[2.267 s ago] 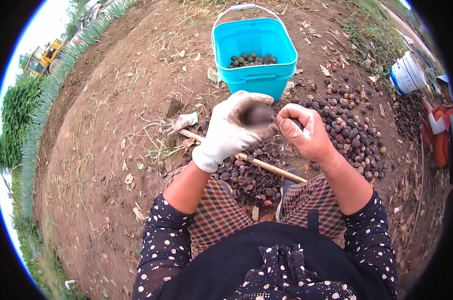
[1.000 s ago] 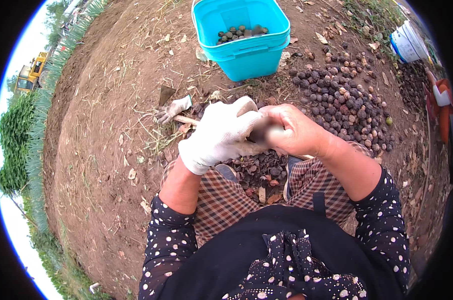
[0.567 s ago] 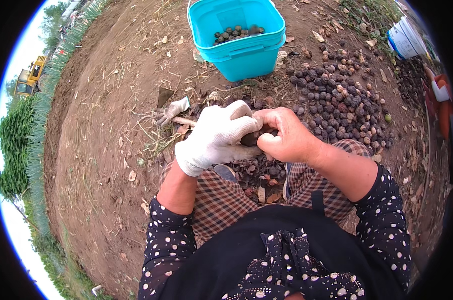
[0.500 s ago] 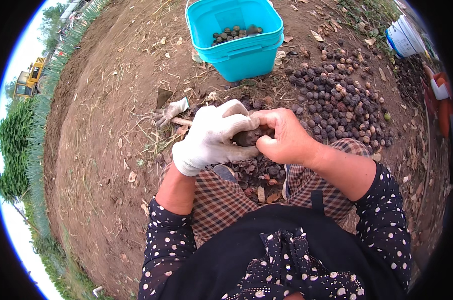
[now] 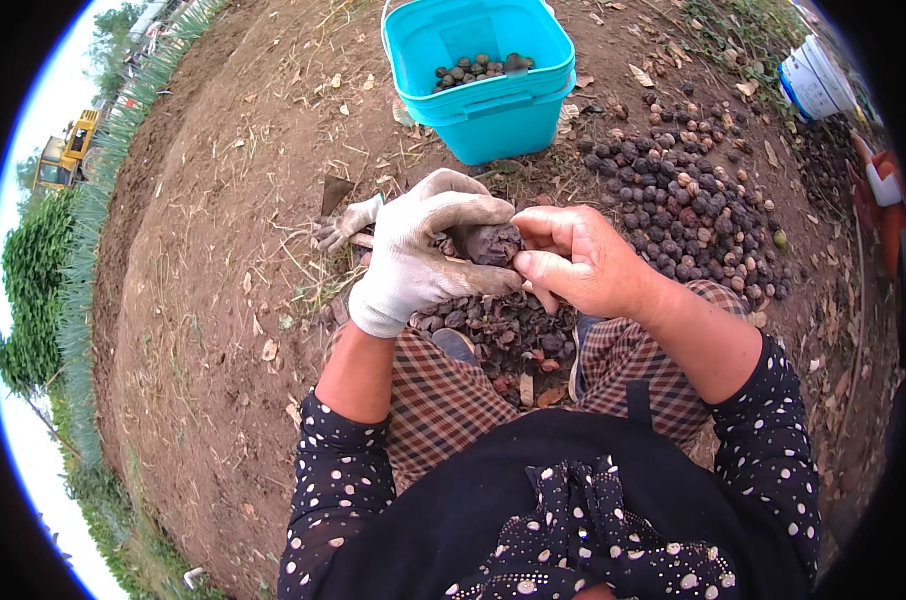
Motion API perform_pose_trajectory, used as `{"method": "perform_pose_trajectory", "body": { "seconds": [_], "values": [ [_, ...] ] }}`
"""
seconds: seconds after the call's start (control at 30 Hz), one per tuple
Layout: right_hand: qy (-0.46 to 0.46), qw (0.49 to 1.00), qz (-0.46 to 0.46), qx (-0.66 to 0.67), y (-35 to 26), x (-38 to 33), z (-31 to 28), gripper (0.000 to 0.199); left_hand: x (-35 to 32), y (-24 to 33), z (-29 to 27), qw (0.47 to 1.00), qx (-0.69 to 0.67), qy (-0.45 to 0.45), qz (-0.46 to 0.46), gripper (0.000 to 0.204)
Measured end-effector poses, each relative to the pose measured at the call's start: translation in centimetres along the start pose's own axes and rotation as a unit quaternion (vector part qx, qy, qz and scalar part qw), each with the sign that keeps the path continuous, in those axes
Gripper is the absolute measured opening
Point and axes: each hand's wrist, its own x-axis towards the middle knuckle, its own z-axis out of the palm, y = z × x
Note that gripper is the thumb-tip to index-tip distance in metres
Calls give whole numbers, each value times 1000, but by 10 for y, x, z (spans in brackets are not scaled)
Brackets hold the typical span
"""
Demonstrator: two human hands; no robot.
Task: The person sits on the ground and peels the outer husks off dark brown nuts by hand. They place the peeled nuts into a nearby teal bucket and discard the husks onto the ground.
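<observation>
My left hand [image 5: 408, 250], in a soiled white work glove, curls around a walnut [image 5: 496, 244] in a dark, shrivelled husk. The torn-looking husk faces right, between the gloved thumb and fingers. My bare right hand [image 5: 591, 262] meets it there, thumb and fingertips pinched at the husk's edge. Below both hands, dark peeled husks [image 5: 518, 335] lie heaped between my shoes. A large pile of dark-husked walnuts [image 5: 683, 205] spreads over the ground to the right. Beyond my hands stands a turquoise bucket [image 5: 503, 132] with several walnuts [image 5: 478, 70] in it.
An empty-looking work glove [image 5: 353, 220] lies left of my hands, beside a dark metal blade [image 5: 335, 193]. At the far right are a white bucket [image 5: 816, 80] and a red-and-white object [image 5: 883, 190]. Dry leaves and straw litter the dirt; a yellow machine [image 5: 65, 150] stands far left.
My left hand has turned, bringing the dark walnut more into sight. My right fingers have shifted slightly right, to its edge. The whole view has shifted a little.
</observation>
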Motion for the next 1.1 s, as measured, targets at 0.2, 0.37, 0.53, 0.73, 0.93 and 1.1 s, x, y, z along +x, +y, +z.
{"method": "perform_pose_trajectory", "body": {
  "seconds": [0.2, 0.37, 0.53, 0.73, 0.93, 1.1],
  "values": [
    [6, 999, 25, 31, 12, 5, 1, 9, 0, -3, 9, 998, 66, -7, 20, 56],
    [-4, 999, 3, 46, 15, 5, 0, 9, 1, -4, 8, 980, -177, 26, -83, 52],
    [29, 999, -2, 18, -2, 0, -1, 18, -4, 2, 5, 913, -343, 76, -207, 51],
    [48, 985, -66, -151, -4, 2, -4, 27, 0, 1, 4, 986, -123, 7, -113, 45],
    [13, 923, -188, -334, 13, 5, -12, 23, 5, 3, 4, 998, 41, -37, -8, 42],
    [53, 869, -158, -465, 14, 2, 0, 16, 2, 2, 7, 995, 80, -56, -11, 38]
  ]
}}
